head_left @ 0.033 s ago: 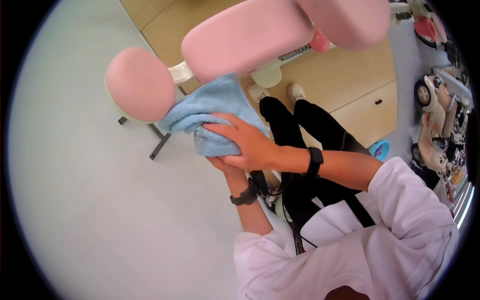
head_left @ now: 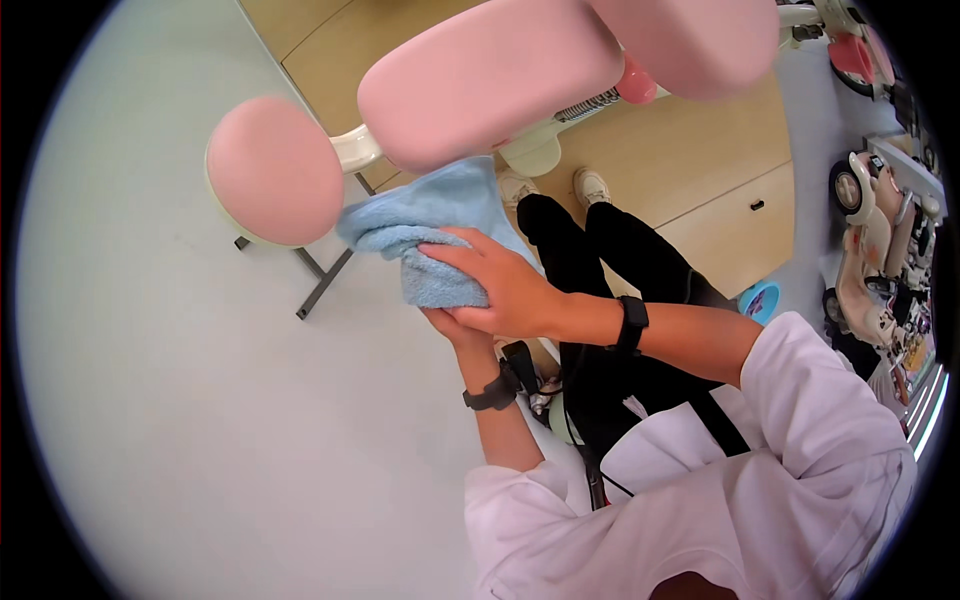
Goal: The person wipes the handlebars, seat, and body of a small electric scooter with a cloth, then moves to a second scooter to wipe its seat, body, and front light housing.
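Note:
A light blue terry cloth (head_left: 440, 200) is bunched between my two hands in front of me, with a loose part spread toward the pink seat. My right hand (head_left: 515, 290) wraps over the bunched part, thumb and fingers closed on it. My left hand (head_left: 462, 330) grips it from below, and its fingers are mostly hidden by the cloth and my right hand. Just beyond is the long pink padded seat (head_left: 490, 85) of a small vehicle. A round pink backrest pad (head_left: 275, 170) sits at its left on a cream arm.
Another pink padded part (head_left: 690, 45) and a red lamp (head_left: 636, 80) lie to the seat's right. The vehicle stands on a wooden platform (head_left: 720, 170), beside a dark metal stand leg (head_left: 325, 285). A blue basin (head_left: 760, 300) and several scooters (head_left: 860, 260) are at the right.
The cloth and both hands have shifted slightly right, so the cloth's left edge sits a little farther from the round pad. Both hands keep their hold.

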The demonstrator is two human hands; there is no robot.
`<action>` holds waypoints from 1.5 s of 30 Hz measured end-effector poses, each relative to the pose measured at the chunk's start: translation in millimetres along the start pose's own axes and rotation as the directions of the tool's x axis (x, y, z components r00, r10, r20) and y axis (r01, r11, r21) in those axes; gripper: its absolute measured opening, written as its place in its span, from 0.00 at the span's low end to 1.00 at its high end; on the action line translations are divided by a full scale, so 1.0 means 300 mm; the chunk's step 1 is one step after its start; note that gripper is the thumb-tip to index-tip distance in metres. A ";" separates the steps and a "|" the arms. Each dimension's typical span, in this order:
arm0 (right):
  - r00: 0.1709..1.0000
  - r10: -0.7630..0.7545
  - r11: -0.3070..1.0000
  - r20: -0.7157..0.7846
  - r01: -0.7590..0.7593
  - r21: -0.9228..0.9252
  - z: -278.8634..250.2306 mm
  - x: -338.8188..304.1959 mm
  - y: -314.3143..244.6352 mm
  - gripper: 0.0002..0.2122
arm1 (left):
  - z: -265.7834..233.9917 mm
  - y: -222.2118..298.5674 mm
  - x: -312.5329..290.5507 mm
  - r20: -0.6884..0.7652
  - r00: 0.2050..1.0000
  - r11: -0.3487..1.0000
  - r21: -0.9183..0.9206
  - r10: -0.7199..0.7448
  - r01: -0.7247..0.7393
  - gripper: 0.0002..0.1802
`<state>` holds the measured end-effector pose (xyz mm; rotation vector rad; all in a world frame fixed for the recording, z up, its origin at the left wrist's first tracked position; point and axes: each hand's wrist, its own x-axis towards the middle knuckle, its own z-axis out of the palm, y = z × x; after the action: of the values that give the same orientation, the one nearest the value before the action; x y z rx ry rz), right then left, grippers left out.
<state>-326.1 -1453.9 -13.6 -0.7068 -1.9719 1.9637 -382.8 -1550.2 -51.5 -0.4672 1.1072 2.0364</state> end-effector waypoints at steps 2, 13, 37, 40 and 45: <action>0.981 0.190 0.982 0.031 -0.189 -0.028 -0.074 -0.080 0.067 0.31 | -0.092 -0.102 -0.003 -0.011 1.000 0.908 0.418 -0.026 0.029 0.28; 0.923 0.236 0.967 -0.306 -0.255 -0.025 -0.347 -0.171 0.491 0.30 | 0.086 -0.547 0.150 0.167 0.947 0.525 0.800 0.273 -0.292 0.28; 0.780 -0.623 0.461 -0.066 0.297 -0.836 -0.546 0.334 1.007 0.14 | -0.002 -0.623 0.989 0.933 0.193 -0.493 0.327 0.303 -0.806 0.11; 0.745 -0.667 0.364 -0.023 0.298 -0.882 -0.543 0.312 1.031 0.19 | 0.014 -0.627 0.954 0.885 0.311 -0.460 0.450 0.347 -0.765 0.14; 0.778 -0.629 0.285 0.004 0.235 -0.929 -0.446 0.327 1.028 0.24 | -0.059 -0.595 0.928 0.789 0.449 -0.403 0.605 0.419 -0.687 0.19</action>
<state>-294.1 -1300.5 -326.7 -0.5309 -2.4870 0.2275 -427.2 -1380.7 -332.4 1.4721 2.6314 1.1473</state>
